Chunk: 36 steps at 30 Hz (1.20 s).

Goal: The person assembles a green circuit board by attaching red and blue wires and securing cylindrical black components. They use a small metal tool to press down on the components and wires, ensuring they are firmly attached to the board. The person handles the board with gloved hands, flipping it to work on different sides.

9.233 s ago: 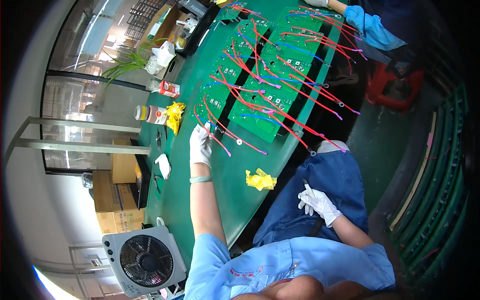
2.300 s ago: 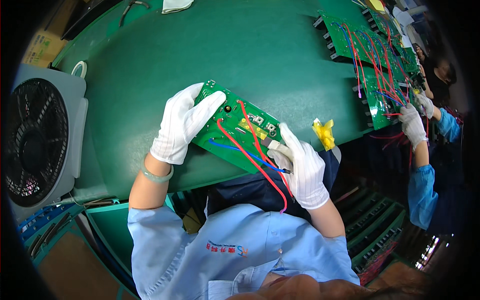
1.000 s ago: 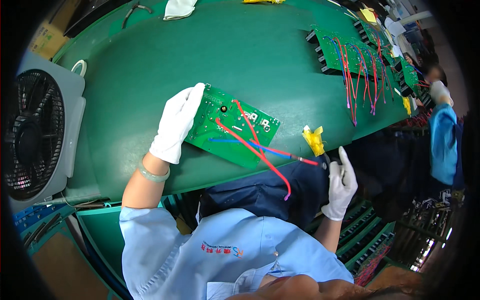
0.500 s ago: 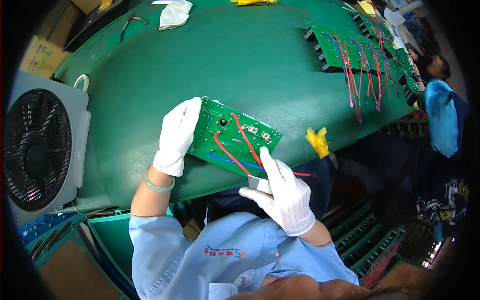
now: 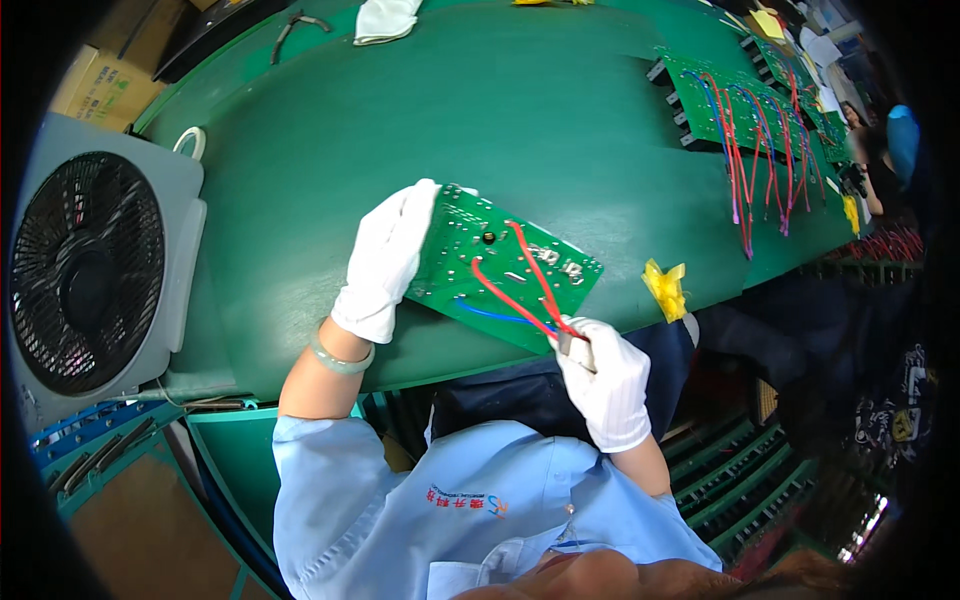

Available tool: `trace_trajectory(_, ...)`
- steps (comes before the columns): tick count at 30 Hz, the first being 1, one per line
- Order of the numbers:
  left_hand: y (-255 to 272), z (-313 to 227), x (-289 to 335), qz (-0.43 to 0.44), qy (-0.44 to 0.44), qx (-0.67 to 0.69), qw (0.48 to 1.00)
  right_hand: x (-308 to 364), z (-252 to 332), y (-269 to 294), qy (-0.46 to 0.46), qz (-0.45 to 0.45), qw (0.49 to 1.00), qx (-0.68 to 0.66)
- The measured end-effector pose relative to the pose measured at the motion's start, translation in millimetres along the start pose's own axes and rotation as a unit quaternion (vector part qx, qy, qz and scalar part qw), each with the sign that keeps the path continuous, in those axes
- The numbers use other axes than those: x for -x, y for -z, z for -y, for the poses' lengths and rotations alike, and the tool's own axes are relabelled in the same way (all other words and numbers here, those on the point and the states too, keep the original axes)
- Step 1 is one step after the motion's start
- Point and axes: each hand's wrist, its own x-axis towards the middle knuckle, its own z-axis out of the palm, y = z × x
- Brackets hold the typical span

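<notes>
My left hand (image 5: 385, 265), in a white glove, is closed on the left edge of a green circuit board (image 5: 455, 285). The board is tilted, its solder-dotted face toward me, above the near part of the table. Two red wires (image 5: 535, 265) and a blue wire (image 5: 492, 313) rise from its face and run together to the lower right. My right hand (image 5: 608, 385), also gloved, pinches these wires close to the board's lower right edge. A small greyish piece (image 5: 577, 352) shows between its fingers; I cannot tell what it is. The wire ends are hidden in the hand.
Green table (image 5: 500, 110); wired circuit boards (image 5: 740, 115) at its right. A yellow tape-like piece (image 5: 665, 290) sits by the near edge. A fan (image 5: 95, 270) stands at left. Pliers (image 5: 295, 35) and white cloth (image 5: 387, 20) lie at the back. Another person (image 5: 880, 165) is at far right.
The right hand's fingers have closed round the wires, gathering them; before, the thumb and fingers were spread. The whole scene has shifted right in view. The left hand keeps its hold on the board.
</notes>
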Motion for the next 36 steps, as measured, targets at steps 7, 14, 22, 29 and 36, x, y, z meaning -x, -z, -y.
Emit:
trace_trajectory(7, -4, -3, 2, 0.091, 0.082, 0.112, 0.986, 8, -14, 10, -0.111, 0.02, 0.993, -0.02)
trace_trajectory(14, 4, 0, -2, 0.135, 0.1, 0.085, 0.982, 9, -20, 13, -0.128, 0.024, 0.991, -0.006)
trace_trajectory(22, -3, -1, -1, 0.091, 0.111, 0.122, 0.982, 9, -21, 12, -0.147, 0.023, 0.989, -0.013)
trace_trajectory(29, 2, 0, -5, 0.126, 0.101, 0.088, 0.983, 11, -26, 8, -0.109, 0.005, 0.994, -0.009)
trace_trajectory(36, -1, -4, -2, 0.108, 0.094, 0.106, 0.984, 12, -22, 7, -0.136, 0.025, 0.99, -0.013)
